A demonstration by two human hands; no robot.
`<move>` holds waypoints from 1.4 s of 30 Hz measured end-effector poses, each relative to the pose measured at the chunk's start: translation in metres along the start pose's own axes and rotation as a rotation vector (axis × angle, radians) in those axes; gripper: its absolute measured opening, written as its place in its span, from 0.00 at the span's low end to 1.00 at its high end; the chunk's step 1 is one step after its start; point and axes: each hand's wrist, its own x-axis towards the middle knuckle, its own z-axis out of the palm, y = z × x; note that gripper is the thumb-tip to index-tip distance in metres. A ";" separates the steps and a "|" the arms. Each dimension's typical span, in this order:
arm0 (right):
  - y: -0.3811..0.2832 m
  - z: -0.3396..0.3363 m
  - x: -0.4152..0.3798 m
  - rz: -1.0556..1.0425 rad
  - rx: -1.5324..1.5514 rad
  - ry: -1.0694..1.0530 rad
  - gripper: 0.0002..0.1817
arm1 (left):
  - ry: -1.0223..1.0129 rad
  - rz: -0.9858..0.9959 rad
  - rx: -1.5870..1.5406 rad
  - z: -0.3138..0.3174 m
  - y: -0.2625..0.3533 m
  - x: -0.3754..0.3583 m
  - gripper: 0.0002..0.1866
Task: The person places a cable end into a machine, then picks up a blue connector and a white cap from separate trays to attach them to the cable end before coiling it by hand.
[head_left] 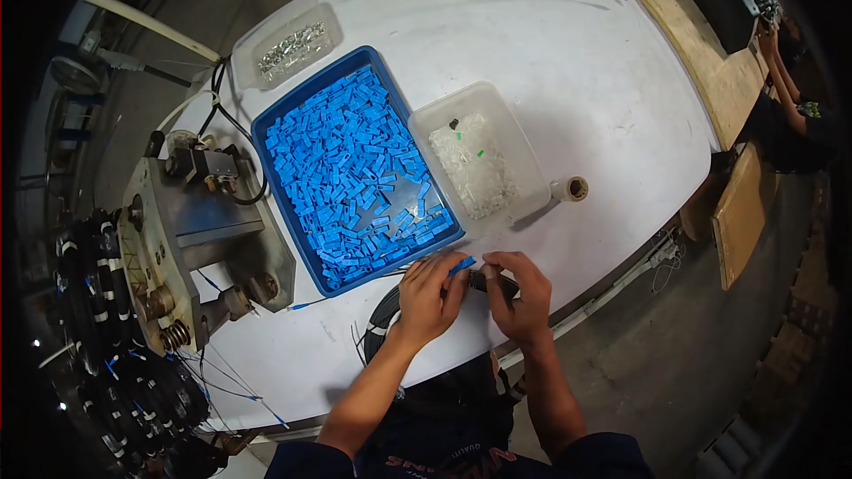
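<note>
L hand [426, 300] has thumb & fingers clamped on a small blue plastic connector pc [461, 266], while R hand [522, 291] is just beside it w/ thumb & index tip near each other, can't tell if gripping anything. Connector's over the near side of the white counter [621, 124], close to the rectangular blue plastic tray [388, 91] of similar blue pcs & the translucent plastic tub [532, 184] of small clear bits. Coiled black cable [382, 321] lies by L hand, grey metal machine [217, 213] L of tray.
</note>
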 end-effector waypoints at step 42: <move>-0.038 -0.025 0.062 -0.014 -0.079 -0.272 0.07 | -0.065 -0.133 -0.234 -0.012 -0.008 -0.010 0.11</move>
